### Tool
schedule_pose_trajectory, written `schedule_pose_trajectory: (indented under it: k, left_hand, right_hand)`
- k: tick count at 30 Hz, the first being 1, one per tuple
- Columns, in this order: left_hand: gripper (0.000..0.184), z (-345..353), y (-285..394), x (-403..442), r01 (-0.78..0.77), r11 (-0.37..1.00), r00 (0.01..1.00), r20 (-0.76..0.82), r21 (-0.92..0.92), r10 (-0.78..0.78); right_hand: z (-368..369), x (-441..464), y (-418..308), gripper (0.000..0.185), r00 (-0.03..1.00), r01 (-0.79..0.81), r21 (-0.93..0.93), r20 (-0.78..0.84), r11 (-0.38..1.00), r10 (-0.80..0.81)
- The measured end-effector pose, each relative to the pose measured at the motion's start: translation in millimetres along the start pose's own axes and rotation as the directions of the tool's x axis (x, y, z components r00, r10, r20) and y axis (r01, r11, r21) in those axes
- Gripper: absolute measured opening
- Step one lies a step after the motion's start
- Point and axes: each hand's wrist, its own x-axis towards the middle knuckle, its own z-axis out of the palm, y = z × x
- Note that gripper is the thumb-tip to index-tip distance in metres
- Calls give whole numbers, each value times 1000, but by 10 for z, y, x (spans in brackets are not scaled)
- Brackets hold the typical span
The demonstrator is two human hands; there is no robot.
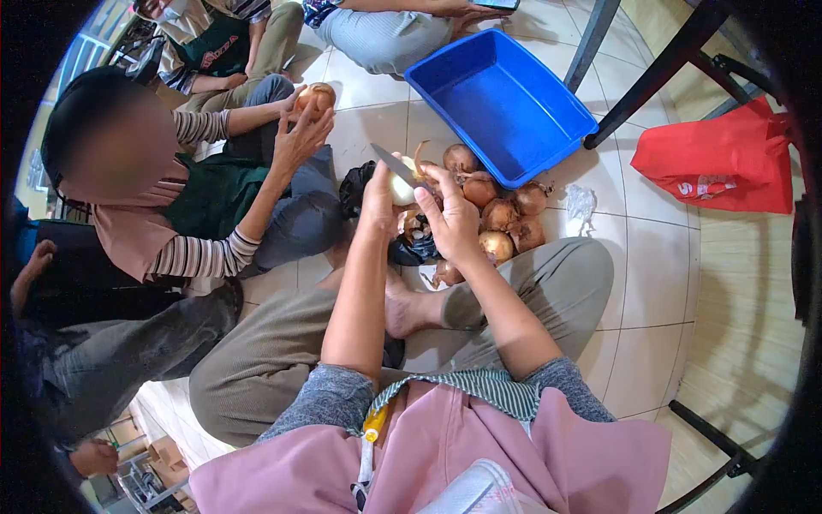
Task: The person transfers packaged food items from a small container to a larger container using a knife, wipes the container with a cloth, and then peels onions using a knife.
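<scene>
My left hand (378, 204) is closed around a pale, partly peeled onion (402, 190) in front of me. In my right hand (454, 216) is a knife (392, 161), its blade pointing up and left across the onion; the handle is mostly hidden by my fingers. A strip of brown skin (419, 152) sticks up beside the onion. Just beyond and right of my hands, several unpeeled brown onions (499, 214) lie in a pile on the tiles. Under my hands is a black plastic bag (414, 250) with peel on it.
A blue plastic tub (505, 96) stands behind the pile. A red bag (715, 163) and clear plastic scrap (580, 206) lie to the right, near dark metal legs (655, 77). At left, a seated co-worker holds an onion (315, 98); other people sit beyond.
</scene>
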Motion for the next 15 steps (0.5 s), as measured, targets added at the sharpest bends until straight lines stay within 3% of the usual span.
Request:
schedule_pose_trajectory:
  k: [2,5,10,11,12,15]
  left_hand:
    - [44,15,180,-96,-79,997,997,18,26,79]
    - [45,-156,270,-82,14,996,1000,24,92,-17]
    - [41,-168,144,-68,114,986,990,62,125,-123]
    - [39,-197,31,-20,125,992,990,59,20,-126]
    - [40,-196,39,-31,143,989,988,58,29,-144]
    - [41,-300,132,-16,156,988,982,106,-6,-154]
  right_hand:
    - [-29,7,-75,38,999,49,-34,25,998,-48]
    - [-55,15,-181,39,993,70,-64,102,995,-63]
    - [-18,25,-107,33,994,105,-59,33,993,-104]
    - [-20,24,-90,32,996,83,-17,42,996,-82]
    - [-30,23,-91,31,997,59,24,50,998,-60]
    - [-85,56,-112,33,985,131,-115,126,985,-116]
